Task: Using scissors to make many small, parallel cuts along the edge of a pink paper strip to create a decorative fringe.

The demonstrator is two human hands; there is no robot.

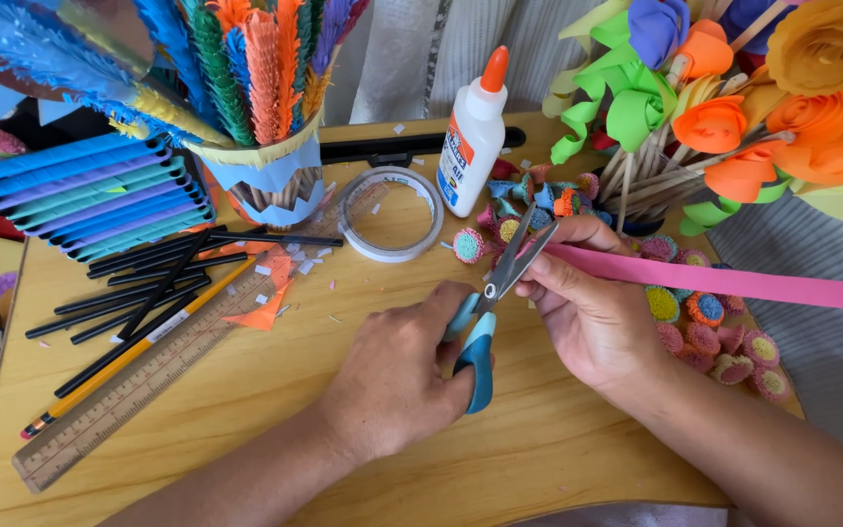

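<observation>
My left hand [392, 381] grips the blue handles of a pair of scissors [480, 363], blades pointing up and away, slightly parted at the end of a long pink paper strip [734, 283]. My right hand [592, 317] pinches that strip near its left end, just beside the blades. The strip runs off to the right edge of the view. Both hands hover over a wooden table [246, 410].
White glue bottle [470, 137] and clear tape roll [390, 215] stand behind the hands. Several small fringed paper flowers [704, 327] lie right. A wooden ruler [129, 390], black sticks [148, 283], rolled paper tubes [80, 195], a feather-filled cup [265, 176] and paper roses [734, 127] surround them.
</observation>
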